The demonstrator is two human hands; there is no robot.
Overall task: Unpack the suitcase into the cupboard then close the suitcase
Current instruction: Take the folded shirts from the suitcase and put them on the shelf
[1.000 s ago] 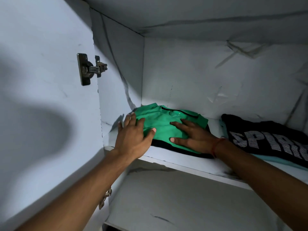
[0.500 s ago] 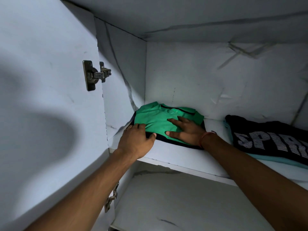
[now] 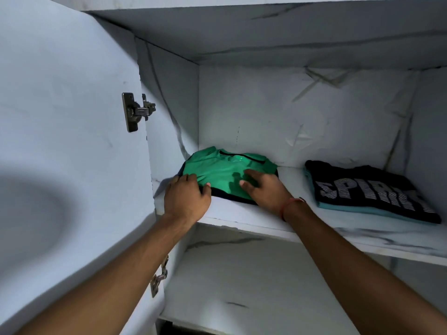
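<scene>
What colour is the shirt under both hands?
Bright green shirt, dark edge beneath; head view.

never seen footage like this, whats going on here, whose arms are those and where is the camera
There is no machine here. The camera is worn on a person's head and looks forward and down, so the two arms reaching in from the bottom are that person's own.

They face an open cupboard with its door swung out on the left. On the upper shelf lies a folded green shirt on top of a dark garment. The left hand curls round the near left corner of that pile, thumb on top. The right hand rests flat on the green shirt, fingers fairly straight, a red thread at the wrist.

Further right on the same shelf is a folded black shirt with white lettering, lying on something teal. The suitcase is out of view.
</scene>
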